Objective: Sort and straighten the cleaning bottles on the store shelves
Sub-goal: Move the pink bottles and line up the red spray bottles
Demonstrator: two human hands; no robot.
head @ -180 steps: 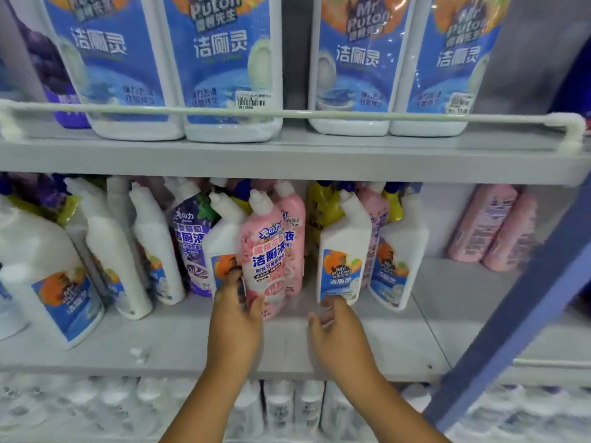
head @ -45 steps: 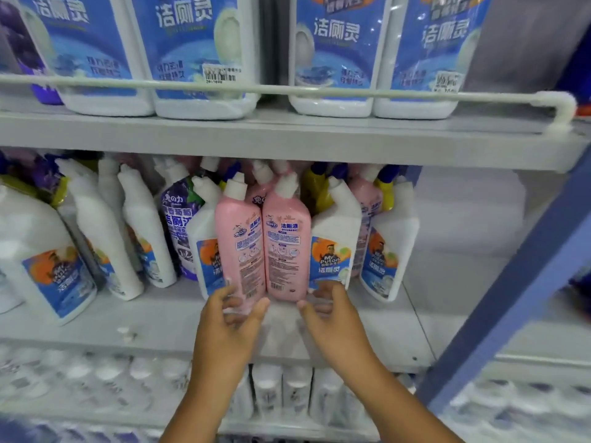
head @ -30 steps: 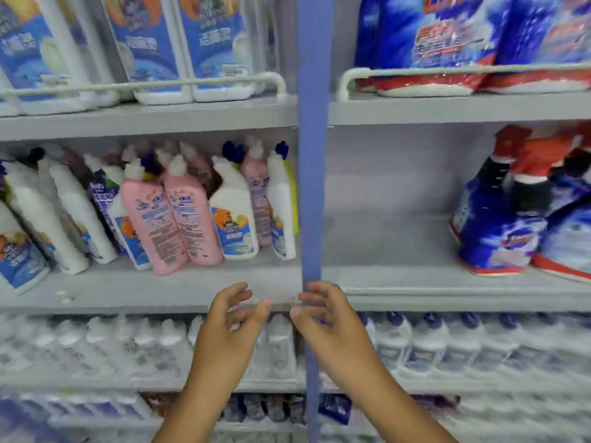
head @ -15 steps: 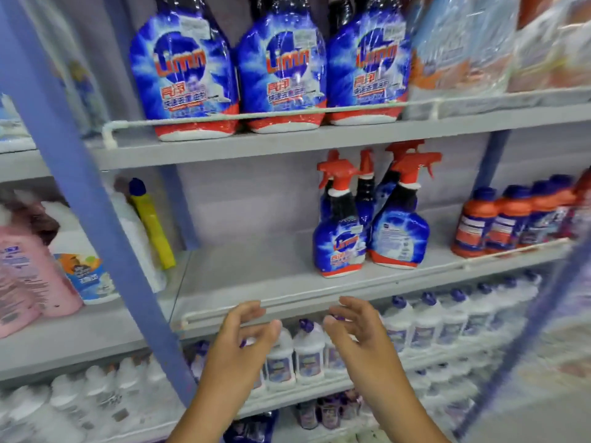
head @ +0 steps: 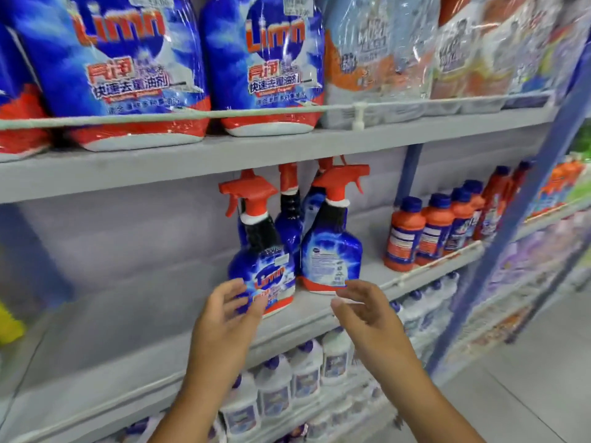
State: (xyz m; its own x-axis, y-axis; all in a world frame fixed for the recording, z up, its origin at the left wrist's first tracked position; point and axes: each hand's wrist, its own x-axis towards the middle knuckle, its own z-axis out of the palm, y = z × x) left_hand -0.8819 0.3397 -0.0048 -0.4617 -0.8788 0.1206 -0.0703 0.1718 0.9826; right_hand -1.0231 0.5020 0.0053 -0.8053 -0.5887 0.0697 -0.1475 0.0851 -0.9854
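Both hands are raised before the middle shelf (head: pixel 160 295), fingers loosely spread and nothing grasped: the left hand (head: pixel 224 318) is seen in front of the front spray bottle (head: pixel 265 276), contact not clear, the right hand (head: pixel 364 311) just below the turned spray bottle (head: pixel 331 260). The 2 bottles are set near the shelf's front edge, touching, with orange bottles (head: pixel 428 235) lined up toward its right end.

A shop aisle, grey shelves (head: pixel 198 161) stocked with rows of spray bottles (head: pixel 265 266); price stickers (head: pixel 297 4)
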